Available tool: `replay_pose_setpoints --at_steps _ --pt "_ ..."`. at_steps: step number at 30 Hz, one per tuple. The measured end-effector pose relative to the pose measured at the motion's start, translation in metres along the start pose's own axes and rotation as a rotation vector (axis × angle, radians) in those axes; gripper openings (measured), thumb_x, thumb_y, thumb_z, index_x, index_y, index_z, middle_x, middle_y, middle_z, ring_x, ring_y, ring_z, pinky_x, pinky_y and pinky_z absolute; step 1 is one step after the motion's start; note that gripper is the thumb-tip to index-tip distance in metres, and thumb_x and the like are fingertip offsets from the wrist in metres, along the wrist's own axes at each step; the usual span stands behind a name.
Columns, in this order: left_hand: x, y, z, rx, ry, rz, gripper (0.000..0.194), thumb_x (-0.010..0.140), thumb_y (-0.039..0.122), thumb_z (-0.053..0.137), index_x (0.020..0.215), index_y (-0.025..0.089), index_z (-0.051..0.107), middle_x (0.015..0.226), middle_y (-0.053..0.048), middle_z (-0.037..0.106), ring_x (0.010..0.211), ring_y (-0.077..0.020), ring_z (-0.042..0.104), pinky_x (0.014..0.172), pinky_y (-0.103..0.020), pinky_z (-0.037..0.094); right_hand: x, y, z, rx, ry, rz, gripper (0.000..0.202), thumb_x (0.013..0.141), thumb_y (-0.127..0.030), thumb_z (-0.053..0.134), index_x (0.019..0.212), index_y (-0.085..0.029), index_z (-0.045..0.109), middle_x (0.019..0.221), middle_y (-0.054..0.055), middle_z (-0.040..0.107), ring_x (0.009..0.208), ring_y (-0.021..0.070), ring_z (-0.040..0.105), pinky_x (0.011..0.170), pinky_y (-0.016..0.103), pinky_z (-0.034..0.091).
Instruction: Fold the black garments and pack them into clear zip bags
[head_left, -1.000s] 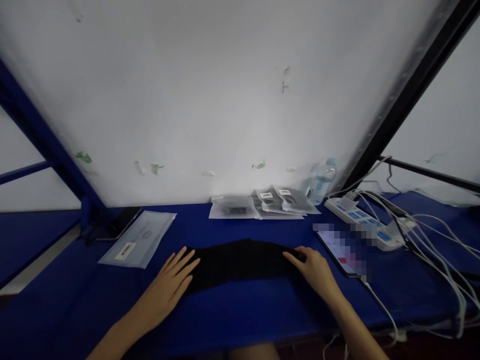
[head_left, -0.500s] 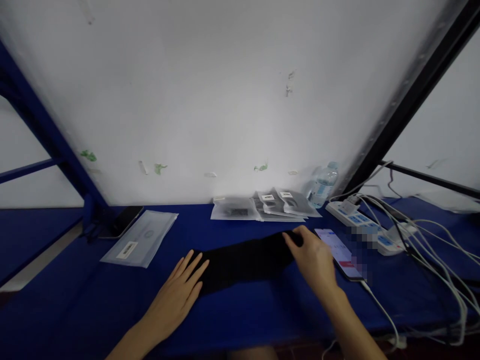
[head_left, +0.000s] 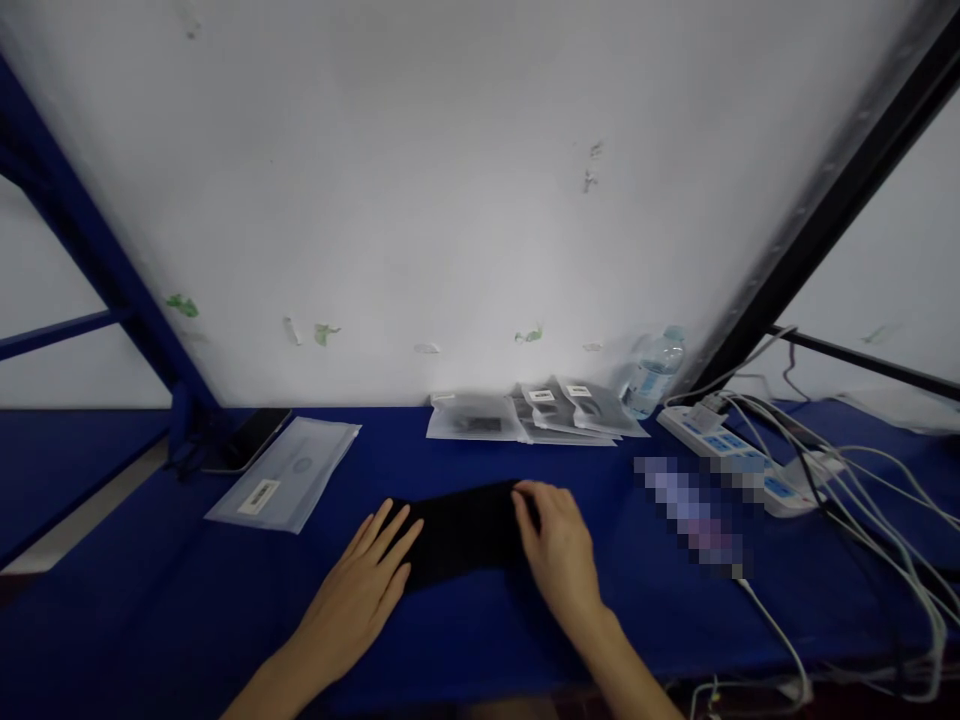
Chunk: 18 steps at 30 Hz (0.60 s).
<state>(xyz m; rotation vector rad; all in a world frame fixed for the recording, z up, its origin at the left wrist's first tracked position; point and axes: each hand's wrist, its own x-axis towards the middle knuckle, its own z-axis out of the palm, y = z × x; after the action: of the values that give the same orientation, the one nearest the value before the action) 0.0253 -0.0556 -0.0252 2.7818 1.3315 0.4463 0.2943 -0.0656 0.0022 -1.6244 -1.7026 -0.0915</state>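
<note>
A flat piece of black cloth [head_left: 465, 530] lies on the blue table, between my hands. My left hand [head_left: 364, 580] rests flat on its left end, fingers stretched out. My right hand [head_left: 559, 545] pinches the cloth's right end between thumb and fingers. What garment or article the cloth is, I cannot make out. Left of it lies a frosted zip bag [head_left: 300, 485] with a barcode label. Behind the cloth are several more frosted zip bags [head_left: 480, 412] with dark contents, some overlapping.
A clear plastic bottle [head_left: 654, 375] leans by the wall. On the right are a blurred-out phone [head_left: 690, 510] on a white cable, a white power strip [head_left: 727, 445] and tangled cables [head_left: 892, 510]. A dark phone [head_left: 259, 437] lies at the back left.
My right hand has moved left with the cloth's right end, and the cloth now spans a shorter length. My left hand stays on its left end.
</note>
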Motion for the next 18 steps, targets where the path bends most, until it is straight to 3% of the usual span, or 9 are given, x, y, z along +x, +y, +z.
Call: replay_pose_setpoints --at_steps 2,5,9,14,18 --pt "0.000 0.001 0.000 -0.004 -0.010 -0.009 0.051 0.101 0.029 0.034 0.150 0.030 0.021 0.156 0.000 0.026 0.144 -0.0264 0.017 0.113 -0.052 0.027 0.004 0.018 -0.003 -0.086 0.022 0.111 0.040 0.090 -0.050 0.049 0.104 -0.015 0.061 0.086 0.012 0.068 0.083 0.0273 0.065 0.072 0.039 0.051" --pt "0.001 0.005 -0.001 -0.015 -0.010 -0.015 0.051 0.101 0.029 0.034 0.150 0.031 0.021 0.156 0.000 0.026 0.144 -0.0265 0.016 0.113 -0.051 0.029 0.005 0.033 -0.001 -0.049 -0.138 0.190 0.042 0.080 -0.056 0.060 0.095 -0.017 0.063 0.077 0.010 0.070 0.074 0.0269 0.068 0.059 0.033 0.051" --pt "-0.001 0.018 -0.008 -0.075 -0.004 0.006 0.054 0.101 0.029 0.036 0.151 0.031 0.017 0.156 0.000 0.025 0.143 -0.0255 0.019 0.113 -0.050 0.029 0.008 0.044 -0.006 0.002 -0.224 0.264 0.028 0.081 -0.049 0.058 0.077 -0.021 0.063 0.073 0.005 0.070 0.067 0.0227 0.068 0.053 0.028 0.046" --pt "-0.006 0.031 -0.015 -0.141 -0.094 0.087 0.055 0.101 0.028 0.035 0.151 0.030 0.012 0.155 0.000 0.027 0.142 -0.0215 0.024 0.114 -0.045 0.030 0.016 0.062 -0.023 -0.192 -0.247 0.341 0.027 0.081 -0.047 0.058 0.074 -0.021 0.059 0.076 0.007 0.070 0.071 0.0246 0.068 0.056 0.029 0.043" --pt "-0.006 0.035 -0.015 -0.142 -0.080 0.106 0.054 0.101 0.026 0.035 0.151 0.031 0.013 0.154 0.000 0.029 0.140 -0.0212 0.028 0.113 -0.045 0.032 0.023 0.047 -0.029 -0.287 -0.251 0.313 0.021 0.085 -0.042 0.055 0.081 -0.021 0.054 0.075 0.007 0.069 0.066 0.0240 0.067 0.051 0.028 0.038"
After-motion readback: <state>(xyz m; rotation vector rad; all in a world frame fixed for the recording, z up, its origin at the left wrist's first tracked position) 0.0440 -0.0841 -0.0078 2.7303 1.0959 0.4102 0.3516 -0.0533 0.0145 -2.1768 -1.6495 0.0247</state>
